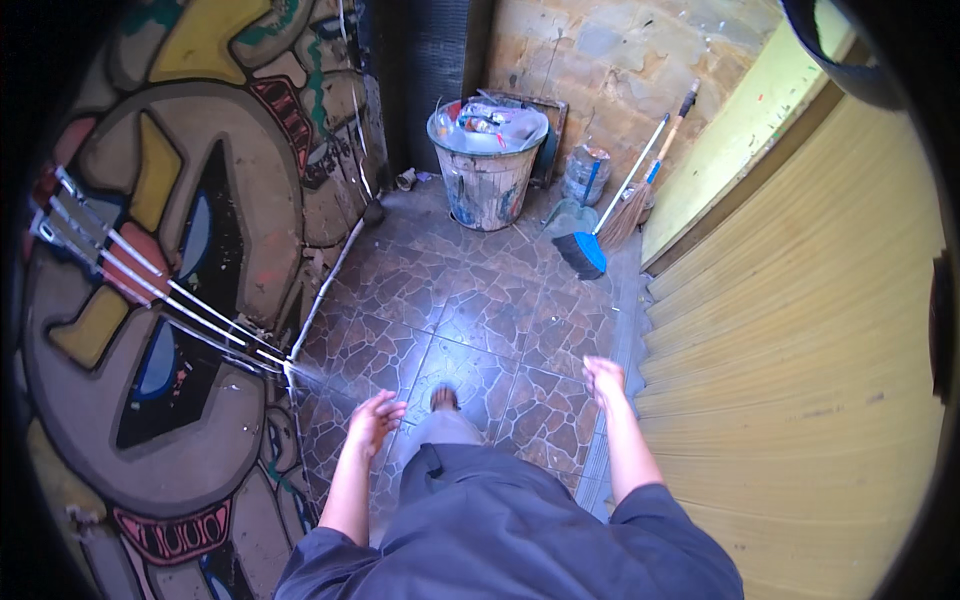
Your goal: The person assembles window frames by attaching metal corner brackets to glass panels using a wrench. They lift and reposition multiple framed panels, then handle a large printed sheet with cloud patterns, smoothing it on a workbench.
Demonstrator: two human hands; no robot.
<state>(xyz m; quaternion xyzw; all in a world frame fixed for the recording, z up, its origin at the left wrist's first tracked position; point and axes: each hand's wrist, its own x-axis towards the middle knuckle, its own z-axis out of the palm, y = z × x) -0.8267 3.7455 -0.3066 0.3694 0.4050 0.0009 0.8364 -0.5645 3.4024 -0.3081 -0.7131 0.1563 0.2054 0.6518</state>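
My left hand (375, 422) hangs in the air left of my body, its fingers loosely bent and a little apart, holding nothing I can see. On the other side, my right hand (604, 380) is held out near the yellow pleated surface, fingers loosely curled and nothing visible in them. Neither hand touches anything. Below them lies a brown tiled floor (470, 310) with a stone-like pattern, where one of my feet (444, 398) shows ahead of my body. A broom with a blue head (581, 254) leans at the far right, beyond my right hand's reach.
A full, stained bucket (488, 185) stands at the far wall. Near it are a large plastic bottle (586, 175), a green dustpan (571, 216) and a straw broom (629, 214). Several white poles (190, 298) lean on the painted left wall. A yellow pleated surface (790, 370) borders the right.
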